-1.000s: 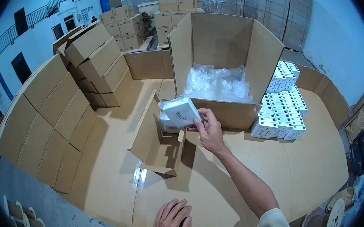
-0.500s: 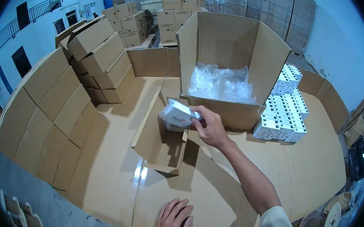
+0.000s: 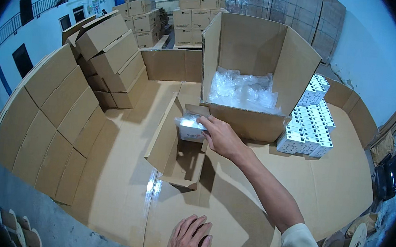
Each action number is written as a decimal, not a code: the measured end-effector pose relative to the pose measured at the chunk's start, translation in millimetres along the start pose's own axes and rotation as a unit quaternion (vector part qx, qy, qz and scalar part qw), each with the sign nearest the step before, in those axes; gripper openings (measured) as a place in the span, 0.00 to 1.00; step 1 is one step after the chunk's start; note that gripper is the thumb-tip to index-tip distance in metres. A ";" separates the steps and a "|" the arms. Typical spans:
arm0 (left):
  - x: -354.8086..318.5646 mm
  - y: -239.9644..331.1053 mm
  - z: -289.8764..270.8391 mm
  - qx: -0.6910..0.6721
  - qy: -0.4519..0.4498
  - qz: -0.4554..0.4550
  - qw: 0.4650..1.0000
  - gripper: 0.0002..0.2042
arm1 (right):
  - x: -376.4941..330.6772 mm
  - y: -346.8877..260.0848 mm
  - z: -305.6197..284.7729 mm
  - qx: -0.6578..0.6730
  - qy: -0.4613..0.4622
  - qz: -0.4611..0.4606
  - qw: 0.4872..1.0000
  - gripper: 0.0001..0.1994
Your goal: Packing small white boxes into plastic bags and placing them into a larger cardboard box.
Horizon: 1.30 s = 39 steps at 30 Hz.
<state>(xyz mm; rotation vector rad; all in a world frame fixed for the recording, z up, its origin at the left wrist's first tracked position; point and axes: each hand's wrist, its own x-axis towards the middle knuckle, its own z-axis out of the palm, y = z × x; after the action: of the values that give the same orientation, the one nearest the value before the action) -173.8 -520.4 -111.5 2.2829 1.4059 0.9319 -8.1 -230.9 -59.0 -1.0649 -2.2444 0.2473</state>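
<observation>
An open narrow brown carton (image 3: pixel 153 156) stands in the middle of the cardboard-covered table. In its far end sits a small white box (image 3: pixel 190 132) with clear plastic about its top. My right hand (image 3: pixel 225 139) reaches over the carton's right side, its fingers closed at the upper right of the plastic-wrapped white box; the fingertips are partly hidden. Near the front edge, my left hand (image 3: pixel 189 240) lies palm down on the cardboard, fingers stretched out, holding nothing.
Behind the carton stands a tall open carton (image 3: pixel 245 123) holding crumpled clear plastic (image 3: pixel 244 89). Several white boxes (image 3: pixel 308 133) are stacked to its right. Closed brown cartons (image 3: pixel 49 124) form a wall at left, with open cartons (image 3: pixel 113 64) piled beyond.
My right hand has lowered the plastic-wrapped white box, tilted before, into the far end of the narrow carton. My left hand stays put. The view has shifted slightly.
</observation>
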 end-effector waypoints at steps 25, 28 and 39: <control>-0.2 -1.6 -0.2 0.004 -0.008 -0.002 1.000 0.19 | 16.8 -2.6 1.6 -0.095 -0.057 0.007 0.994 0.14; -0.2 -0.5 -0.4 0.001 -0.006 -0.004 1.000 0.19 | 19.9 -1.4 1.8 -0.107 -0.080 0.018 0.991 0.11; -0.8 -2.3 -1.3 0.003 -0.002 0.013 1.000 0.19 | -2.5 -17.7 -21.1 -0.076 -0.090 0.075 0.990 0.22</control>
<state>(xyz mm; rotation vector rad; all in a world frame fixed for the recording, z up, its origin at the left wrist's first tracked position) -176.6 -520.1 -112.1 2.3114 1.3838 0.9321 -5.1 -246.5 -36.4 -1.3427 -2.3757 0.2479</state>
